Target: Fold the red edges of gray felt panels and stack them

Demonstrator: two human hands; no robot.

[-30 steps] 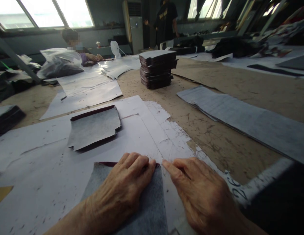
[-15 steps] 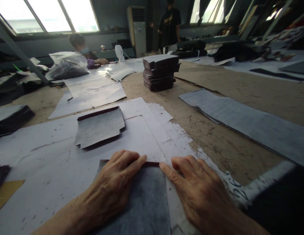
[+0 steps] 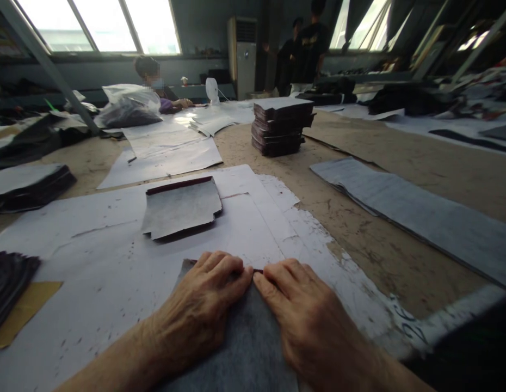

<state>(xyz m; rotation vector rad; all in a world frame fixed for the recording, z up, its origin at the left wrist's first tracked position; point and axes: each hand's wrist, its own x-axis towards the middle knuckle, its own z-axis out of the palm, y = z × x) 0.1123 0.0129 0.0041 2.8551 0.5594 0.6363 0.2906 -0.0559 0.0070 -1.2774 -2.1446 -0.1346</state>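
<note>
Both hands lie flat on the grey felt-backed piece (image 3: 240, 354), on the white paper sheet (image 3: 93, 305) at the near edge of the table (image 3: 383, 245).

Left hand (image 3: 199, 310): palm down on the left half of the piece, fingers curled at its far edge. Right hand (image 3: 310, 326): palm down on the right half, index fingertip meeting the left hand's fingertips at the middle of that far edge. A thin dark maroon rim shows just beyond the fingertips.

Grip: neither hand is closed around anything. Both press down, fingers bent at the edge. Whether any fingertip is hooked under the edge, I cannot tell.

Key relation: the piece runs from the person's body outward, long axis pointing away from them, and its far edge sits directly under the fingertips of both hands. Neither hand is nearer; they share the edge at its centre.

Straight beyond that edge, on the same paper and well apart, lies a second cut piece (image 3: 181, 207), grey side up, maroon showing at its rim. Farther along the same line stands a tall stack of cut pieces (image 3: 281, 125). A long grey strip (image 3: 420, 218) lies to the right, clear of the right hand. Another dark stack (image 3: 28, 185) sits far left. A seated person (image 3: 150, 81) works at the far end.
</note>
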